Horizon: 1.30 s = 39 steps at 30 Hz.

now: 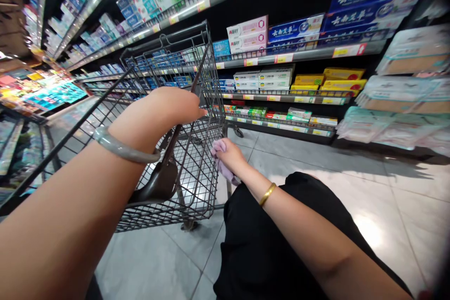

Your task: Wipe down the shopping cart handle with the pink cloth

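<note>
A dark metal shopping cart (pixel 207 159) stands in front of me, turned at an angle. My left hand (pixel 176 105), with a grey bangle at the wrist, is closed over the cart's brown rail (pixel 171 145); most of its fingers are hidden behind the hand. Lower and to the right, my right hand (pixel 232 155) grips a crumpled light purple cloth (pixel 225 172) beside the cart's wire side. Whether the cloth touches the wires I cannot tell. A gold bracelet (pixel 267 194) circles my right wrist.
Shelves of boxed goods run along the far side, with pink-and-white boxes (pixel 248 35) and blue boxes (pixel 295 28) on them. Bagged packs (pixel 411 86) hang at the right. Black fabric (pixel 260 243) covers my legs above the grey tiled floor (pixel 168 262).
</note>
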Each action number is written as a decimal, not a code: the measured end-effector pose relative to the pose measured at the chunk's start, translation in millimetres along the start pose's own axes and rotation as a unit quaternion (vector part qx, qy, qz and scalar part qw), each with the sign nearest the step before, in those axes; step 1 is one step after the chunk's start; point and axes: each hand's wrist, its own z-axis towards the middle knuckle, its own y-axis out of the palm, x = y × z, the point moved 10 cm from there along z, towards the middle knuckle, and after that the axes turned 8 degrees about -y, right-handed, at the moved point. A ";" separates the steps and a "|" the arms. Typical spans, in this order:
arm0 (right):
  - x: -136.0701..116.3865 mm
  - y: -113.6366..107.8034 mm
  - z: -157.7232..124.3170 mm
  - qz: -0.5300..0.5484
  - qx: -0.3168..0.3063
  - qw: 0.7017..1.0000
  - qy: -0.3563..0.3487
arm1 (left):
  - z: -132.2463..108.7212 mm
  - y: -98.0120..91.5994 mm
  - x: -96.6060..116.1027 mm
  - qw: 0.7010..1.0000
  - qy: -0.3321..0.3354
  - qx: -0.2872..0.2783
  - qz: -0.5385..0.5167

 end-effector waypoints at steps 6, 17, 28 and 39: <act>-14.6 -27.5 7.1 -0.019 0.045 0.999 -0.024 | 3.4 -1.0 0.7 1.000 0.005 -0.001 -0.009; -74.8 -32.6 -6.6 -0.003 0.056 0.991 -0.123 | 0.5 -2.4 1.1 1.000 0.000 -0.003 -0.009; -121.1 -43.7 -25.9 0.008 0.116 0.970 -0.215 | 3.4 -2.1 2.3 1.000 0.001 0.001 -0.004; -157.8 -48.0 -44.5 0.038 0.099 0.951 -0.291 | 5.8 -2.4 2.7 1.000 0.006 0.006 -0.008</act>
